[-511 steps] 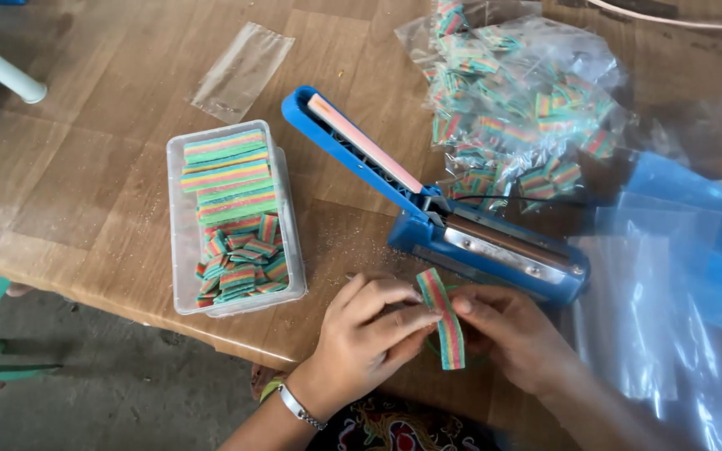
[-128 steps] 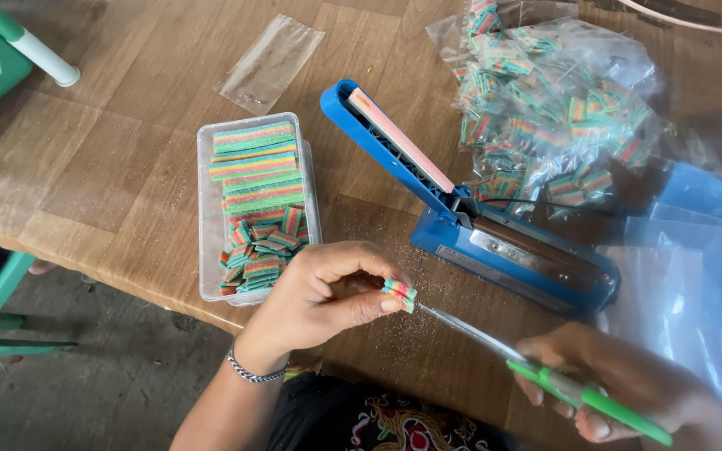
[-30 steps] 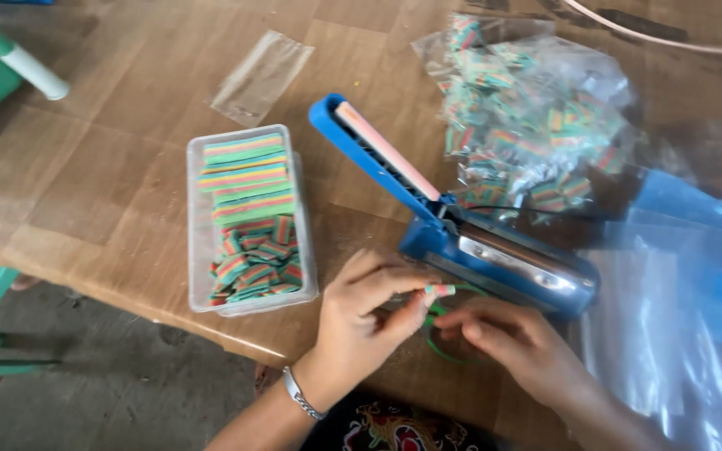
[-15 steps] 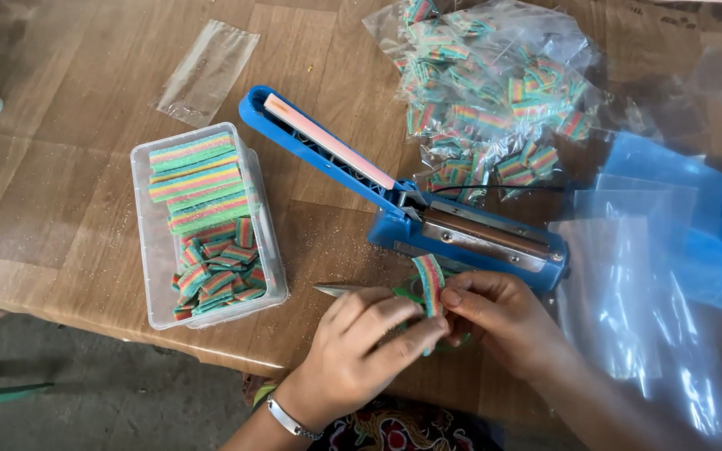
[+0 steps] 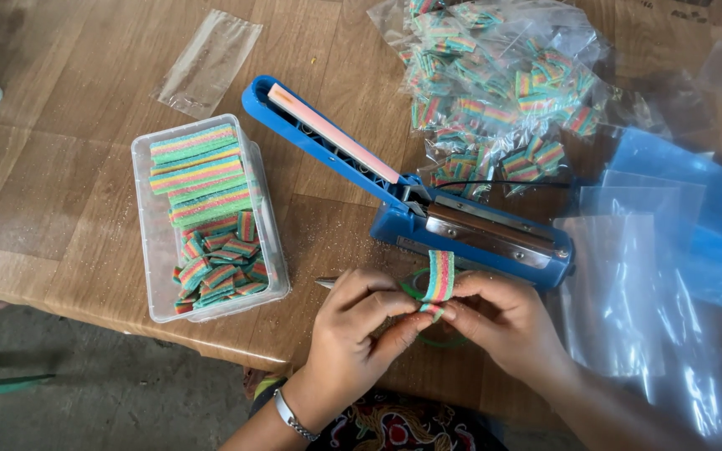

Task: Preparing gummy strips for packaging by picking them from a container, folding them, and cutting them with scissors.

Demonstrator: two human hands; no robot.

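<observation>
Both the left hand [image 5: 359,327] and right hand [image 5: 501,321] pinch one rainbow-striped sour candy strip [image 5: 439,277] between their fingers, near the wooden counter [image 5: 60,167] edge. Just behind stands the open blue heat sealer [image 5: 428,200]; green-handled scissors [image 5: 415,288] lie mostly hidden beneath the hands.

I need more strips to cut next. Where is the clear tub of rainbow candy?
In the head view, the clear tub stands on the wooden table left of the blue heat sealer, just beyond and left of the left hand.

A short rainbow-striped candy strip [image 5: 439,278], sugar-coated, stands nearly upright just above the bench [image 5: 60,192], pinched at its lower end between both hands' fingertips [image 5: 411,321].
</observation>
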